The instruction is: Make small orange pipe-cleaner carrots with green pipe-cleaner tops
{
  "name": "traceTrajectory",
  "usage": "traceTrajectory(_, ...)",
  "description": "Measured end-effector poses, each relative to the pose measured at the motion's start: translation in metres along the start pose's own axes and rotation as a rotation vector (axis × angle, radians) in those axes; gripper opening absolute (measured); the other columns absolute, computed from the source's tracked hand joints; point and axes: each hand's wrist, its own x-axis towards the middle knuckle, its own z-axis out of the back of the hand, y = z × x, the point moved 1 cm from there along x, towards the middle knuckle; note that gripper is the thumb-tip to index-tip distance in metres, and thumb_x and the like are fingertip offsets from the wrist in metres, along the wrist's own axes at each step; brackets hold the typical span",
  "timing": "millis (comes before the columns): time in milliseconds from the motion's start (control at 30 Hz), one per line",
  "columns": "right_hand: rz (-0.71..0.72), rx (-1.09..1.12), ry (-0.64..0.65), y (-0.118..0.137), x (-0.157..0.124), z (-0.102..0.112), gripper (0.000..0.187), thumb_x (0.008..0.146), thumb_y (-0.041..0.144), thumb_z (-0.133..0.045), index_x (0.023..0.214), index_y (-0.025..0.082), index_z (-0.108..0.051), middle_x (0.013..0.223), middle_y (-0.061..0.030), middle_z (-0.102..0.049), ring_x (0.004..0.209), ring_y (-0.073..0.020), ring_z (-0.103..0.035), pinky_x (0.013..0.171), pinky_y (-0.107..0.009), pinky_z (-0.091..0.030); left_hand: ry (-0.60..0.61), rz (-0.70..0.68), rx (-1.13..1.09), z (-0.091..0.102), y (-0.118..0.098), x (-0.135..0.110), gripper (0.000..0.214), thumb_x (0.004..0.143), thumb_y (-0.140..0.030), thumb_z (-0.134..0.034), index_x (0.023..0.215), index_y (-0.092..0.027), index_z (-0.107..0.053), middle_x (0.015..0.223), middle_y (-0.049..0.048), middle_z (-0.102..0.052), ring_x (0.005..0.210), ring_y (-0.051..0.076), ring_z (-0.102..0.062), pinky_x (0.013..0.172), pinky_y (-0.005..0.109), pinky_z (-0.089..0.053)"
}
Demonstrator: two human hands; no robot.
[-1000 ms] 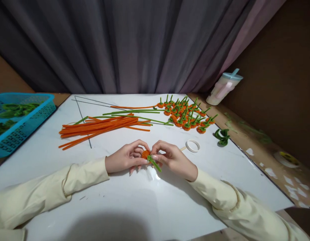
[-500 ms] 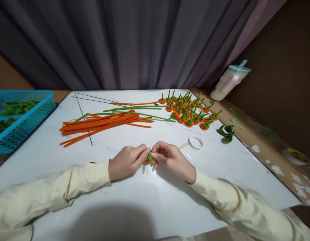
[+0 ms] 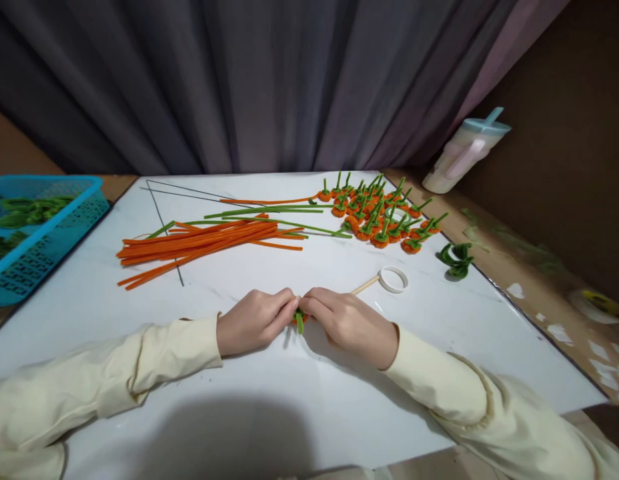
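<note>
- Right here, clasps a small round orange fuzzy-wire ball with a short green stalk (image 3: 300, 324) between two hands, low over the glossy white tabletop (image 3: 354, 413).
- Pinches tight with the left hand (image 3: 258, 325), fingers curled in, fingertips on the ball.
- Grips with the right hand (image 3: 353, 325) too, fingers folded, right up against the left fingertips; cannot tell the exact hold, with most of the orange hidden.
- Aims the green stalk at the near edge, in plain sight below both thumbs.
- Look just past the right hand: a pale wooden stick (image 3: 365, 285), up against a flat white ring (image 3: 381, 277).
- Farther back, see a crowd of similar stalked orange balls (image 3: 381, 240), near dark green curled leaves (image 3: 459, 272).
- Over to the left, spot a loose bundle of straight orange fuzzy stems (image 3: 204, 243), with long green fuzzy stems (image 3: 279, 211) behind.
- Far left, catch a blue perforated plastic basket (image 3: 84, 208) with green leaf-shaped pieces (image 3: 34, 212) inside.
</note>
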Motion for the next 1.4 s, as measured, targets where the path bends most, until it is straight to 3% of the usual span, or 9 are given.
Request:
traceTrajectory(167, -0.217, 0.297, -0.117, 0.005, 0.002, -0.003, 0.021, 0.068, -0.002, -0.040, 0.076, 0.016, -0.046, 0.069, -0.0024, -0.052, 0.060, -0.0128, -0.048, 0.054, -0.022, -0.038, -0.028, -0.033, 0.030, -0.001, 0.000, -0.001, 0.023, 0.093, -0.022, -0.027, 0.074, -0.019, -0.039, 0.052, -0.0057, -0.044, 0.039, 0.009, -0.040, 0.044, 0.022, -0.029)
traceTrajectory(267, -0.365, 0.458, -0.160, 0.005, 0.004, -0.003, 0.019, 0.071, -0.002, -0.040, 0.071, 0.017, -0.044, 0.064, 0.0005, -0.052, 0.058, -0.0111, -0.049, 0.056, -0.021, -0.038, -0.063, -0.078, 0.098, -0.003, 0.001, -0.003, 0.024, 0.094, -0.022, -0.027, 0.073, -0.019, -0.038, 0.050, -0.0060, -0.043, 0.038, 0.009, -0.040, 0.043, 0.023, -0.027)
traceTrajectory(333, -0.382, 0.467, -0.124, 0.005, 0.005, -0.001, 0.019, 0.073, -0.001, -0.041, 0.071, 0.017, -0.045, 0.064, 0.0006, -0.053, 0.058, -0.0112, -0.050, 0.056, -0.021, -0.038, -0.074, -0.098, 0.138, -0.004, 0.001, -0.003, 0.024, 0.094, -0.022, -0.027, 0.073, -0.019, -0.038, 0.049, -0.0063, -0.043, 0.037, 0.009, -0.040, 0.043, 0.023, -0.027)
traceTrajectory(600, -0.181, -0.055, 0.114, 0.011, 0.003, 0.004, 0.012, 0.087, 0.009, -0.040, 0.083, 0.013, -0.050, 0.076, -0.0054, -0.054, 0.060, -0.0143, -0.049, 0.050, -0.025, -0.032, -0.079, -0.225, 0.260, -0.005, -0.001, -0.004, 0.025, 0.093, -0.019, -0.026, 0.074, -0.018, -0.040, 0.048, -0.0048, -0.047, 0.035, 0.010, -0.042, 0.039, 0.024, -0.028)
traceTrajectory(833, -0.238, -0.307, 0.147, 0.018, 0.007, 0.000, 0.011, 0.087, 0.013, -0.046, 0.079, 0.013, -0.054, 0.071, -0.0068, -0.055, 0.061, -0.0172, -0.052, 0.045, -0.027, -0.023, -0.139, -0.211, 0.304, -0.006, -0.002, -0.004, 0.025, 0.093, -0.019, -0.028, 0.072, -0.018, -0.041, 0.045, -0.0051, -0.045, 0.034, 0.011, -0.044, 0.039, 0.023, -0.030)
traceTrajectory(933, -0.356, -0.203, 0.128, 0.018, 0.007, 0.000, 0.016, 0.089, 0.015, -0.042, 0.078, 0.013, -0.053, 0.070, -0.0057, -0.057, 0.056, -0.0149, -0.051, 0.046, -0.026, -0.024, -0.167, -0.209, 0.304, -0.006, -0.002, -0.004, 0.025, 0.093, -0.019, -0.029, 0.071, -0.018, -0.040, 0.044, -0.0056, -0.045, 0.034, 0.010, -0.044, 0.039, 0.022, -0.030)
traceTrajectory(1033, -0.481, 0.084, 0.036, 0.017, 0.007, 0.002, 0.023, 0.092, 0.017, -0.036, 0.073, 0.016, -0.049, 0.066, -0.0019, -0.055, 0.053, -0.0119, -0.049, 0.050, -0.024, -0.031, -0.211, -0.219, 0.304, -0.006, -0.001, -0.004, 0.024, 0.093, -0.019, -0.030, 0.071, -0.018, -0.040, 0.044, -0.0063, -0.045, 0.034, 0.009, -0.043, 0.039, 0.023, -0.029)
traceTrajectory(1167, -0.508, 0.387, -0.064, 0.016, 0.010, 0.005, 0.027, 0.092, 0.019, -0.033, 0.067, 0.019, -0.043, 0.060, 0.0008, -0.051, 0.054, -0.0115, -0.048, 0.054, -0.022, -0.036, -0.251, -0.194, 0.320, -0.004, -0.001, -0.003, 0.024, 0.092, -0.019, -0.028, 0.071, -0.018, -0.039, 0.043, -0.0062, -0.046, 0.034, 0.010, -0.044, 0.038, 0.024, -0.028)
traceTrajectory(1400, -0.520, 0.325, -0.065, 0.015, 0.009, -0.001, 0.028, 0.093, 0.024, -0.031, 0.067, 0.020, -0.041, 0.063, -0.0010, -0.053, 0.055, -0.0134, -0.050, 0.056, -0.024, -0.037, -0.228, -0.227, 0.510, -0.004, 0.000, -0.005, 0.019, 0.090, -0.017, -0.027, 0.076, -0.017, -0.040, 0.046, -0.0039, -0.048, 0.033, 0.013, -0.046, 0.035, 0.026, -0.026)
